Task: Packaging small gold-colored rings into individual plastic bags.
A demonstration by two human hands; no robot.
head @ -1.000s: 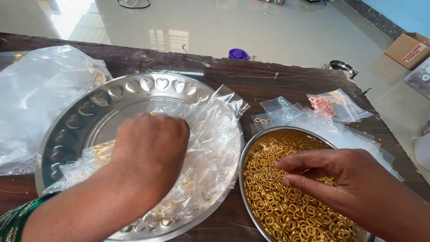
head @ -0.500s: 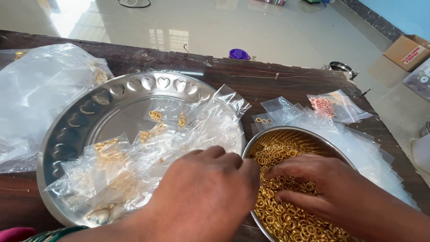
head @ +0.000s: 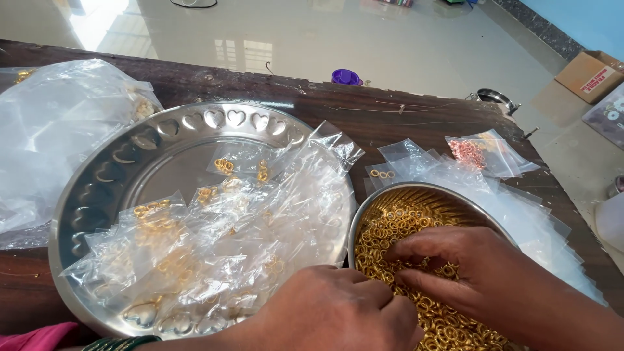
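My right hand and left hand meet over the bowl, fingers pinching gold rings; bagging should follow.

Large steel plate, left half of frame, rim stamped with hearts; it carried a heap of small clear packets holding gold rings. Crumpled clear plastic bag, upper left, lay against the plate's rim. Flat stack of empty clear pouches, right of centre; one pouch with copper-coloured pieces lay at its upper edge. Dark wooden table ran beneath everything. Purple cap sat past the table's far edge. Cardboard box, upper right, stood on the pale glossy floor.
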